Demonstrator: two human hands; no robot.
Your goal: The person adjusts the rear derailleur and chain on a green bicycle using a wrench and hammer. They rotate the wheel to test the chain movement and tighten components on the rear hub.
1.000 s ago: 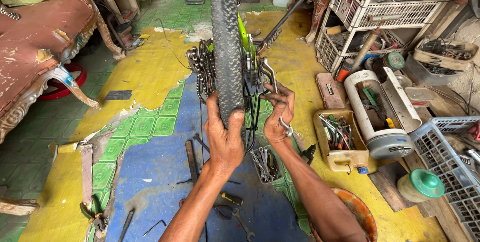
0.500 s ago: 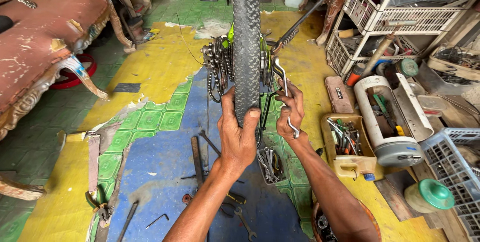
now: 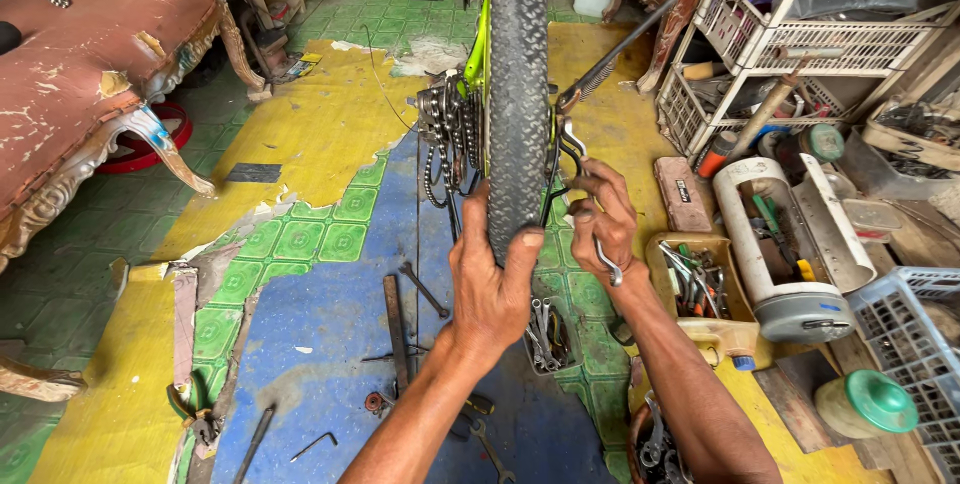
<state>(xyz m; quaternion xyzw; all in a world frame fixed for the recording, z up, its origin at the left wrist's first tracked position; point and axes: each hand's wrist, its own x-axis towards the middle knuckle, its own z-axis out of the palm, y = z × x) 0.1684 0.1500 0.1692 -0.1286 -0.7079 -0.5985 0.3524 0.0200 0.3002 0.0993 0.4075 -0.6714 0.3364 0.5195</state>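
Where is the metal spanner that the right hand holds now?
In the head view, the spanner sits in the right hand, right of the bicycle tyre, which the left hand grips.

The floor [image 3: 300,144] is worn sheet covering in yellow, blue and green tile print, torn in patches over dark green tiles. At 10 o'clock stands an old carved sofa [image 3: 90,74] with cracked reddish upholstery. At 2 o'clock a white wire rack [image 3: 800,39] holds clutter. Even daylight, no hard shadows.

Bare blue floor [image 3: 330,344] left of tyre [image 3: 517,94]; tool tray [image 3: 700,294], crates [image 3: 790,44] crowding right
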